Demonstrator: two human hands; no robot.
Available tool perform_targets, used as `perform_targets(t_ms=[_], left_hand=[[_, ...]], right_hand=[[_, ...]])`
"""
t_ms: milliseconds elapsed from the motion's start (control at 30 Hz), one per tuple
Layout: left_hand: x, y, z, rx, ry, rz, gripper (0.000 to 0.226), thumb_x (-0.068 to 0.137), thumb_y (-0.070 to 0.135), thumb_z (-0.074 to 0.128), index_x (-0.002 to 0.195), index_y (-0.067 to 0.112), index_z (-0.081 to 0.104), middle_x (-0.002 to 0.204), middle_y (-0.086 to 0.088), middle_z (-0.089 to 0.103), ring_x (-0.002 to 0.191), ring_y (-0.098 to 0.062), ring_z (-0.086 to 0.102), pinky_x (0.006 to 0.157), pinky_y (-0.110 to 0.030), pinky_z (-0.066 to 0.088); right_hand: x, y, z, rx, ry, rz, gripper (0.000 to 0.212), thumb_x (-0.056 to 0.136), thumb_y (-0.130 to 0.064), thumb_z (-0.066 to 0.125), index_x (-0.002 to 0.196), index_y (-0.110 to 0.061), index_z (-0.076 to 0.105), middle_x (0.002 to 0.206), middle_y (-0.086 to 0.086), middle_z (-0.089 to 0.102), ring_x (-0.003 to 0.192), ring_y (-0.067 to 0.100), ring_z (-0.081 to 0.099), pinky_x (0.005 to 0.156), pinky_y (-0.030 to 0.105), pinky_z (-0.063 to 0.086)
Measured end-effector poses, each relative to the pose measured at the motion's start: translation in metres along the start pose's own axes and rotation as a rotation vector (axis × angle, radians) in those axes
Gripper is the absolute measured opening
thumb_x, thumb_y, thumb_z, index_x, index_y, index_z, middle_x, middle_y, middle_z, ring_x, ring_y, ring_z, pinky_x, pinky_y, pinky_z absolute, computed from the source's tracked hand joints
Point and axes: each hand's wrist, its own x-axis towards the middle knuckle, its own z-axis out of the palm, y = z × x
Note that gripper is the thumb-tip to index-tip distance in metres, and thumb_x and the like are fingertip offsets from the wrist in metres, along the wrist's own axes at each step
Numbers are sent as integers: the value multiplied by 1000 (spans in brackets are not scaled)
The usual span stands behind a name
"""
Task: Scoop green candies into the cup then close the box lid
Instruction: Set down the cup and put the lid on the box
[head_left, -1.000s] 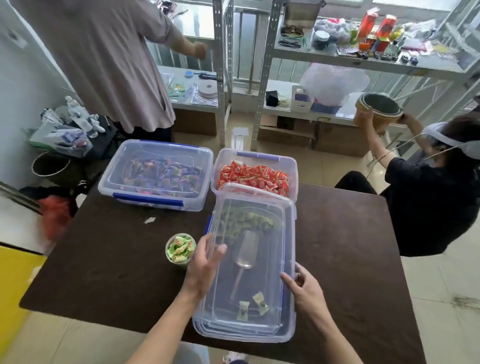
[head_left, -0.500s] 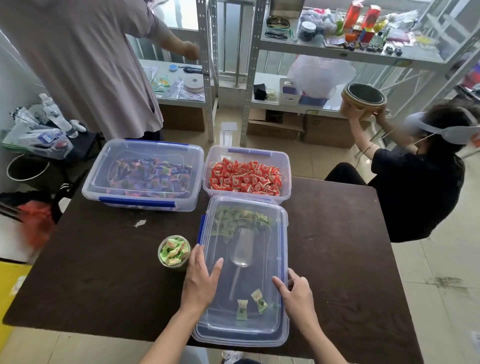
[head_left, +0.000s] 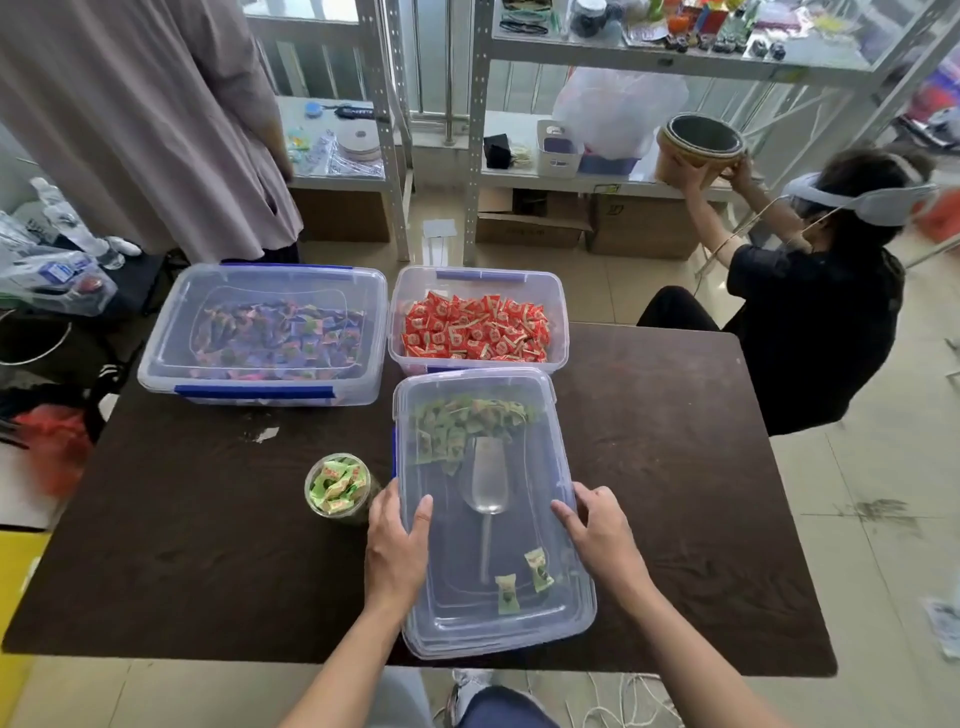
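Both hands lay flat, fingers spread, on the lid (head_left: 524, 519): left hand (head_left: 396, 545) at its left edge, right hand (head_left: 602, 535) at its right. The box (head_left: 415, 642) beneath held green candies (head_left: 467, 423) and a scoop (head_left: 488, 480). Left of it stood the cup (head_left: 336, 491), full of green candies; behind sat a red-candy box (head_left: 475, 325).

The green candies (head_left: 470, 423) and scoop (head_left: 488, 480) show only hazily through the clear lid (head_left: 550, 613). Candy wrapper print is too small to read. Shelf items (head_left: 691, 31) are cut off at the top edge.

Clear lid (head_left: 483, 525) lies on the green-candy box (head_left: 584, 616); candy-filled cup (head_left: 337, 491) stands just left
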Motion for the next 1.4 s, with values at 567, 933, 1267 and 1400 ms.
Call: perform_targets(t_ms=[567, 933, 1267, 1400], left_hand=[[12, 2, 10, 35, -26, -55, 75, 106, 52, 43, 168, 22, 11, 171, -9, 26, 155, -29, 29, 121, -44, 29], [-6, -9, -3, 159, 14, -113, 78, 99, 51, 60, 159, 7, 34, 147, -17, 43, 136, -35, 47, 106, -45, 47], [-4, 2, -1, 64, -23, -131, 70, 107, 31, 55, 164, 8, 22, 166, -16, 33, 152, -31, 33, 120, -40, 31], [6, 7, -4, 74, 14, -126, 66, 108, 25, 54, 164, 8, 24, 165, -16, 35, 153, -31, 32, 121, -39, 28]], right_hand=[[0, -5, 19, 117, -39, 194, 74, 99, -57, 44, 158, -17, 25, 152, 9, 38, 137, 26, 39, 109, 43, 38], [-2, 8, 6, 581, -77, 331, 78, 77, -47, 82, 141, -13, 52, 121, 1, 68, 101, 10, 68, 77, 27, 59], [-17, 0, 6, 387, 30, 245, 77, 82, -43, 80, 146, -12, 51, 141, 2, 61, 127, 16, 59, 106, 37, 50], [-20, -6, 12, 354, 25, 212, 73, 82, -43, 80, 143, -13, 55, 136, 0, 65, 120, 10, 63, 88, 19, 57]])
